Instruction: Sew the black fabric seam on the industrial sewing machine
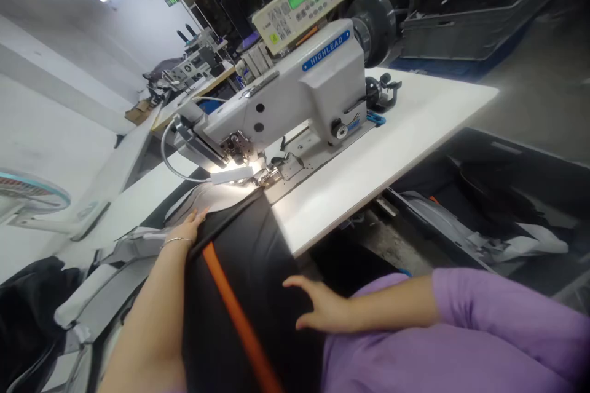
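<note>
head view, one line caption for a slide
Both hands, left and right, flat on black fabric at a sewing machine.

- White table (pixel 378 159) carried the sewing machine (pixel 295 91) beyond both hands.
- Black fabric (pixel 244 239) lay across its near edge, under the left hand (pixel 187 230) and right hand (pixel 320 307).

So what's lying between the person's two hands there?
In the head view, black fabric spans the stretch between the left hand and the right hand, and an orange stripe runs along it between them. Both hands rest flat on the fabric.
</note>
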`<state>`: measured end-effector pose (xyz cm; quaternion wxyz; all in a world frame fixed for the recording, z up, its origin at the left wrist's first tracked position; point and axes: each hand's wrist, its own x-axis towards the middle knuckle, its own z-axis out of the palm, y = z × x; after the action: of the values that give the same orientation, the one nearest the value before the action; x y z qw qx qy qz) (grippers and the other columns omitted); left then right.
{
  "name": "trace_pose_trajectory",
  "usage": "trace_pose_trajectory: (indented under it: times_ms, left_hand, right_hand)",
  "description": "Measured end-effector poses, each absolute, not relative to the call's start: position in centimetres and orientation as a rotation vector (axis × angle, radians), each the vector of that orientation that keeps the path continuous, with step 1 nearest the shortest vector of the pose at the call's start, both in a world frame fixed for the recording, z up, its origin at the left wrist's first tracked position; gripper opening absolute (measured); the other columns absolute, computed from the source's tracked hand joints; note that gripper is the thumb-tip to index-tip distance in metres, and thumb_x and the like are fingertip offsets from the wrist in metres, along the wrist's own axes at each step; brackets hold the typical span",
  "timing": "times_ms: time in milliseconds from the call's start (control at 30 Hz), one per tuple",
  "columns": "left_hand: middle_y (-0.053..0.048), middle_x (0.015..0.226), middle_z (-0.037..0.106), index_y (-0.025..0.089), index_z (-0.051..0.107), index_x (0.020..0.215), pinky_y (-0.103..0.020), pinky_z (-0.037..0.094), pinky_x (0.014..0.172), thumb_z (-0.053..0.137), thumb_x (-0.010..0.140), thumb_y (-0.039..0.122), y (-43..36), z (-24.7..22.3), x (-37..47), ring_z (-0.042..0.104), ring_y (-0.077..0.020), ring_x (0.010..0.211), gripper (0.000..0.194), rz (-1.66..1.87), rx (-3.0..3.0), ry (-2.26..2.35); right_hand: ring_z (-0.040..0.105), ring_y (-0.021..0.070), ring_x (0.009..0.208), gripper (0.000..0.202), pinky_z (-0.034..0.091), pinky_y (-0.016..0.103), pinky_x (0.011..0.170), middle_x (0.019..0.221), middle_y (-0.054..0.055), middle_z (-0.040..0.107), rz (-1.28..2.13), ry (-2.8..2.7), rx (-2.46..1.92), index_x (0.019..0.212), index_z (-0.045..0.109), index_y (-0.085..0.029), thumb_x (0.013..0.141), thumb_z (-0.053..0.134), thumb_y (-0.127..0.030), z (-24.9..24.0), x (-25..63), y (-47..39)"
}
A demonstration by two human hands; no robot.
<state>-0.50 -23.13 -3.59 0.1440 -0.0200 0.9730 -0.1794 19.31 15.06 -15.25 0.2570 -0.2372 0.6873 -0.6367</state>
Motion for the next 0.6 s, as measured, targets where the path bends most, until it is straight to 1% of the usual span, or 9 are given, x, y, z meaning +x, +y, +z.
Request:
trace_pose_trajectory:
  times_ms: [100, 200, 267, 333, 400, 433, 500, 533, 600]
  left_hand:
    - [-0.019, 0.133, 0.048, 0.027, 0.034, 0.141, -0.045, 0.049, 0.085, 0.023, 0.091, 0.015, -21.7, -4.1, -1.5, 0.061, -0.0303, 0.103, 0.053, -0.520, -0.121, 2.885]
    - [-0.022, 0.113, 0.056, 0.018, 0.035, 0.140, -0.045, 0.050, 0.078, 0.014, 0.091, 0.013, -20.5, -5.0, -0.7, 0.063, -0.0308, 0.093, 0.053, -0.548, -0.181, 3.014]
    - [-0.024, 0.115, 0.053, 0.013, 0.037, 0.137, -0.045, 0.049, 0.079, 0.014, 0.092, 0.015, -19.9, -5.1, 0.2, 0.060, -0.0324, 0.095, 0.051, -0.573, -0.192, 3.102]
    - [-0.025, 0.129, 0.042, 0.012, 0.038, 0.136, -0.045, 0.045, 0.089, 0.021, 0.094, 0.022, -19.0, -4.7, 0.7, 0.051, -0.0346, 0.112, 0.047, -0.602, -0.151, 3.187]
    - [-0.022, 0.141, 0.031, 0.014, 0.040, 0.136, -0.046, 0.034, 0.103, 0.032, 0.092, 0.025, -17.8, -3.8, 0.6, 0.035, -0.0352, 0.128, 0.046, -0.659, -0.036, 3.265]
    - [-0.019, 0.143, 0.030, 0.015, 0.043, 0.134, -0.047, 0.028, 0.107, 0.036, 0.091, 0.023, -17.1, -3.1, 0.2, 0.029, -0.0349, 0.132, 0.045, -0.698, 0.044, 3.290]
    - [-0.015, 0.140, 0.038, 0.019, 0.051, 0.128, -0.048, 0.020, 0.111, 0.037, 0.088, 0.016, -15.3, -1.5, -0.7, 0.028, -0.0327, 0.133, 0.043, -0.785, 0.256, 3.281]
    - [-0.014, 0.135, 0.046, 0.019, 0.056, 0.124, -0.047, 0.021, 0.111, 0.035, 0.088, 0.013, -14.3, -0.5, -1.1, 0.034, -0.0315, 0.131, 0.042, -0.820, 0.357, 3.241]
    - [-0.015, 0.115, 0.060, 0.017, 0.063, 0.110, -0.043, 0.032, 0.104, 0.031, 0.089, 0.011, -12.1, 1.3, -1.5, 0.048, -0.0302, 0.118, 0.040, -0.871, 0.453, 3.123]
  right_hand:
    - [0.062, 0.0213, 0.097, 0.072, 0.049, 0.031, 0.084, 0.112, 0.004, 0.062, -1.461, 1.898, -0.847, 0.137, 0.042, -0.035, 0.072, 0.073, -0.027, -14.6, 19.2, 15.4]
    - [0.062, 0.0184, 0.066, 0.072, 0.047, 0.027, 0.061, 0.079, 0.000, 0.063, -1.078, 1.925, -1.237, 0.139, 0.037, -0.035, 0.075, 0.067, -0.023, -10.7, 16.3, 19.1]
    - [0.061, 0.0167, 0.069, 0.065, 0.045, 0.025, 0.062, 0.083, 0.001, 0.064, -0.979, 2.060, -1.365, 0.137, 0.041, -0.031, 0.077, 0.056, -0.012, -7.8, 13.2, 21.1]
    - [0.059, 0.0166, 0.077, 0.056, 0.045, 0.026, 0.065, 0.098, 0.005, 0.063, -0.905, 2.328, -1.454, 0.129, 0.048, -0.026, 0.076, 0.051, -0.007, -5.9, 9.3, 21.2]
    - [0.056, 0.0178, 0.082, 0.048, 0.043, 0.028, 0.066, 0.112, 0.009, 0.057, -0.771, 2.626, -1.580, 0.124, 0.050, -0.021, 0.078, 0.048, -0.006, -5.4, 5.2, 19.4]
    - [0.054, 0.0181, 0.083, 0.041, 0.042, 0.028, 0.064, 0.113, 0.011, 0.055, -0.685, 2.755, -1.641, 0.120, 0.051, -0.019, 0.081, 0.046, -0.006, -5.5, 3.2, 17.9]
    - [0.052, 0.0181, 0.080, 0.028, 0.039, 0.029, 0.060, 0.104, 0.012, 0.055, -0.466, 2.899, -1.754, 0.107, 0.056, -0.014, 0.087, 0.039, -0.006, -6.3, -0.2, 14.6]
    - [0.051, 0.0179, 0.077, 0.024, 0.038, 0.028, 0.058, 0.097, 0.011, 0.055, -0.372, 2.919, -1.818, 0.099, 0.057, -0.013, 0.088, 0.037, -0.006, -6.7, -1.6, 13.1]
    - [0.050, 0.0178, 0.074, 0.024, 0.036, 0.028, 0.056, 0.087, 0.009, 0.054, -0.242, 2.909, -1.943, 0.087, 0.056, -0.012, 0.089, 0.033, -0.005, -7.2, -3.6, 10.8]
